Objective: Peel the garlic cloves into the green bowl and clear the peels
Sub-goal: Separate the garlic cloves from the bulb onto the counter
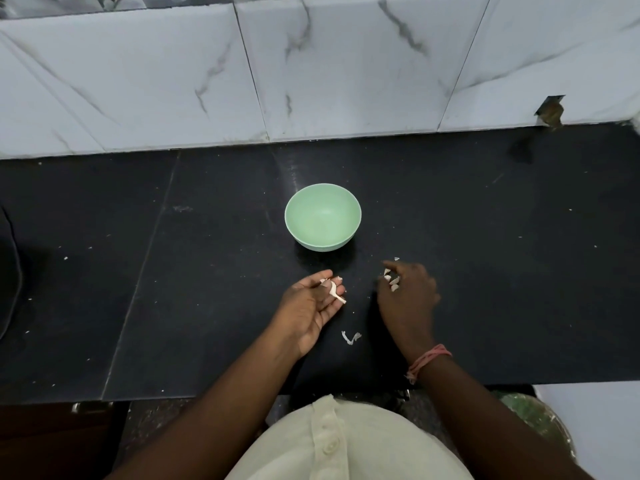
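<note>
A pale green bowl [322, 216] stands on the black counter [207, 271]; no cloves show inside it. My left hand [310, 311] lies palm up in front of the bowl, fingers relaxed, with garlic peels [333, 289] resting on its fingers. My right hand [407, 294] is to the right, palm down with fingers curled over several peel pieces [393, 280] on the counter. One small peel bit [396, 259] lies just beyond its fingertips. Two loose peel strips [351, 337] sit on the counter between my wrists.
A white marble-tiled wall [311, 71] rises behind the counter. A dark object [8, 271] sits at the far left edge. Small white specks dot the counter. A round greenish object [540, 420] is on the floor, lower right, below the counter's front edge.
</note>
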`<move>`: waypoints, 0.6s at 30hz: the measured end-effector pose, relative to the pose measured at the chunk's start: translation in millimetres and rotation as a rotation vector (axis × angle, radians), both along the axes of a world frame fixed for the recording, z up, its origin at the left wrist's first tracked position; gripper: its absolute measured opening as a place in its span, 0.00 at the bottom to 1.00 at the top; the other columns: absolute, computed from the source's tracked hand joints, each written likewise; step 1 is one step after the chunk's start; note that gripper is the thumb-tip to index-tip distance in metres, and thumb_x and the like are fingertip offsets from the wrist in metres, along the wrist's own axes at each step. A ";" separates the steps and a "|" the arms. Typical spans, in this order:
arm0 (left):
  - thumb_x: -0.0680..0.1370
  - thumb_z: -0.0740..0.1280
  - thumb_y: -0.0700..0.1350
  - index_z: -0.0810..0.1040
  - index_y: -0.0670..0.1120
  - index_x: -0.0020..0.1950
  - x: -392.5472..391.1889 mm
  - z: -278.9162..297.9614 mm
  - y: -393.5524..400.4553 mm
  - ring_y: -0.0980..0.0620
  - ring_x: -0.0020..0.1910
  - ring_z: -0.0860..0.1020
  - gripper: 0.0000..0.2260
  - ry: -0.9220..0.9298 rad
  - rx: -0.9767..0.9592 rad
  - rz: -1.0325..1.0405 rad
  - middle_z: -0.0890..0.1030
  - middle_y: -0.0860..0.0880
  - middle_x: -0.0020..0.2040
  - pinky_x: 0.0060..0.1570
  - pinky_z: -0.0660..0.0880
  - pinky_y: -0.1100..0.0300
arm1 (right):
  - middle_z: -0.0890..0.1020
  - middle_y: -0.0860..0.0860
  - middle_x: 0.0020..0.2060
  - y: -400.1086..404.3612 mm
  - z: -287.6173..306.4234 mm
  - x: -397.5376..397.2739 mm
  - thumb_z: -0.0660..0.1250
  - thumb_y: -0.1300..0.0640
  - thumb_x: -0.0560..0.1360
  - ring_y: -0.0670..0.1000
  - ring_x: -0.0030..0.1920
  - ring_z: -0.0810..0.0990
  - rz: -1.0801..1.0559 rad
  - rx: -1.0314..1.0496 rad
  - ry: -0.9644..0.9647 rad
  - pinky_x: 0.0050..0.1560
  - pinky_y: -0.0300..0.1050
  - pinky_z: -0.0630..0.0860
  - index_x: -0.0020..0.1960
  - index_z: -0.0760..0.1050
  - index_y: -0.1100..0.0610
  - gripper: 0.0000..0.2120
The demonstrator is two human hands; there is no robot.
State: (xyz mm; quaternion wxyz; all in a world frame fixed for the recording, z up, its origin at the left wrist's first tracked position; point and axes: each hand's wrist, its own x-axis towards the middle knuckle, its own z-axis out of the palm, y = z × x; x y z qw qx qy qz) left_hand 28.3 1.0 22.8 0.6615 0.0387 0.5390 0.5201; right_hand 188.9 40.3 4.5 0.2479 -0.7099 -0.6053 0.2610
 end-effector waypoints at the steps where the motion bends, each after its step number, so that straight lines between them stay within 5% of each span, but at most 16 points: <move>1: 0.82 0.61 0.33 0.77 0.40 0.63 0.4 -0.6 -1.3 0.46 0.54 0.83 0.11 -0.009 0.015 0.001 0.84 0.40 0.58 0.54 0.80 0.53 | 0.80 0.47 0.56 -3.4 1.5 -6.8 0.72 0.52 0.75 0.53 0.60 0.76 0.065 0.044 0.038 0.64 0.54 0.70 0.57 0.82 0.46 0.11; 4: 0.82 0.59 0.33 0.78 0.38 0.63 -0.7 -1.8 -4.9 0.46 0.55 0.82 0.12 -0.013 0.051 0.000 0.83 0.38 0.58 0.56 0.79 0.54 | 0.79 0.39 0.46 -16.4 3.4 -26.8 0.76 0.53 0.72 0.44 0.52 0.78 0.281 0.136 0.253 0.58 0.44 0.74 0.53 0.83 0.48 0.10; 7: 0.80 0.64 0.32 0.80 0.38 0.60 -4.9 -0.6 -9.0 0.48 0.50 0.84 0.11 0.024 0.070 0.026 0.85 0.39 0.52 0.47 0.82 0.60 | 0.80 0.41 0.44 -21.7 10.5 -36.3 0.75 0.58 0.73 0.40 0.46 0.79 0.379 0.080 0.416 0.49 0.35 0.74 0.51 0.83 0.46 0.10; 12: 0.79 0.66 0.34 0.81 0.38 0.59 -8.1 -1.7 -15.5 0.53 0.42 0.85 0.10 -0.008 0.105 0.088 0.86 0.40 0.48 0.43 0.81 0.64 | 0.86 0.47 0.43 -14.7 8.8 -33.9 0.74 0.64 0.73 0.47 0.46 0.85 0.386 -0.093 0.631 0.52 0.46 0.81 0.50 0.85 0.51 0.11; 18: 0.79 0.65 0.30 0.82 0.39 0.60 -8.7 -1.8 -16.4 0.55 0.42 0.83 0.12 0.131 0.134 0.046 0.85 0.43 0.47 0.44 0.80 0.66 | 0.87 0.50 0.42 -20.8 5.8 -38.6 0.72 0.65 0.75 0.44 0.43 0.84 0.301 -0.176 0.790 0.44 0.37 0.77 0.50 0.85 0.57 0.06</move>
